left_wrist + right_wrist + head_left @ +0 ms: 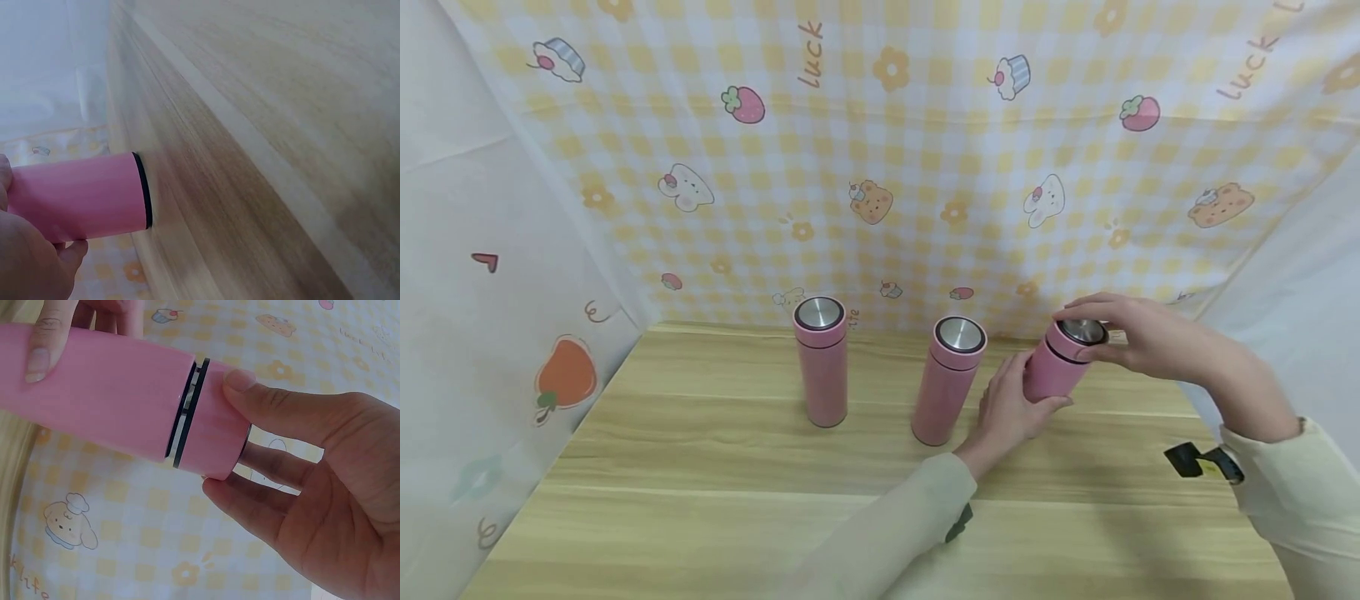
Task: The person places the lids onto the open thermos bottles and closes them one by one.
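Observation:
At the right of the table, the left hand grips the body of a pink thermos, its thumb and fingers around it. The right hand holds the thermos lid between thumb and fingers. In the right wrist view a narrow gap with dark edges shows between lid and body. The thermos base is at the tabletop in the left wrist view; whether it touches cannot be told. A second pink thermos stands just left of the left hand, its silver-topped lid on.
A third pink thermos stands upright farther left, with its lid on. The wood-grain table meets a yellow checked cloth at the back. White cloth hangs at the left side, and more at the right.

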{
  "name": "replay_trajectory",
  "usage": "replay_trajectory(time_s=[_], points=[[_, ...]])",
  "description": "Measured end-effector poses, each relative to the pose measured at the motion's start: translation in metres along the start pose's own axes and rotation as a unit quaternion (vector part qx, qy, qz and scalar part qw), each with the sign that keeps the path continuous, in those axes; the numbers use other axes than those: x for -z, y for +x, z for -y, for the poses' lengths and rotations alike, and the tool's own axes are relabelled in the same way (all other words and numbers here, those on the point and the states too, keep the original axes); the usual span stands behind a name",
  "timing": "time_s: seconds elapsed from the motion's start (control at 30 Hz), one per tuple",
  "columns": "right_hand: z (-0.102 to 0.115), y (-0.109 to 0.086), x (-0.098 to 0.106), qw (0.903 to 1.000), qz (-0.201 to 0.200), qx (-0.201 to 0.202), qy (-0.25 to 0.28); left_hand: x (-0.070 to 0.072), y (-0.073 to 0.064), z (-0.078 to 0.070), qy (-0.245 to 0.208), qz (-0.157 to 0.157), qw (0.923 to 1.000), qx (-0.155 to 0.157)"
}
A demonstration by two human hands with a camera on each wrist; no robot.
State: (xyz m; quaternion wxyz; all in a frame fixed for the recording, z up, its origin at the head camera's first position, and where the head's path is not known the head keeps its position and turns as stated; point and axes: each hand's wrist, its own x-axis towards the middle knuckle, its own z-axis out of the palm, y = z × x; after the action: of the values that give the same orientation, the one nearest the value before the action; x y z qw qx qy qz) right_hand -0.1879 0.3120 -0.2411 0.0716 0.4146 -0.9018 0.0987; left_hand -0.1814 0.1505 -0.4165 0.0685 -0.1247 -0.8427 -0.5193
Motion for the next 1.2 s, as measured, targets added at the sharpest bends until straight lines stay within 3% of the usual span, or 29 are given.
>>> replay_trajectory(time_s=[0.47,0.77,1.2], points=[[0.001,0.0,-0.002,0.9997,0.007,-0.018,0.016,0.001,0.002,0.003,-0.015,-0.023,0.9994,-0.018],[0.005,0.002,0.0,0.9995,-0.002,-0.018,0.024,0.006,0.006,0.002,-0.043,-0.016,0.9989,-0.008],[0.015,0.007,-0.006,0.9962,-0.003,-0.086,-0.017,0.004,0.005,0.003,-0.058,-0.009,0.9982,-0.008]])
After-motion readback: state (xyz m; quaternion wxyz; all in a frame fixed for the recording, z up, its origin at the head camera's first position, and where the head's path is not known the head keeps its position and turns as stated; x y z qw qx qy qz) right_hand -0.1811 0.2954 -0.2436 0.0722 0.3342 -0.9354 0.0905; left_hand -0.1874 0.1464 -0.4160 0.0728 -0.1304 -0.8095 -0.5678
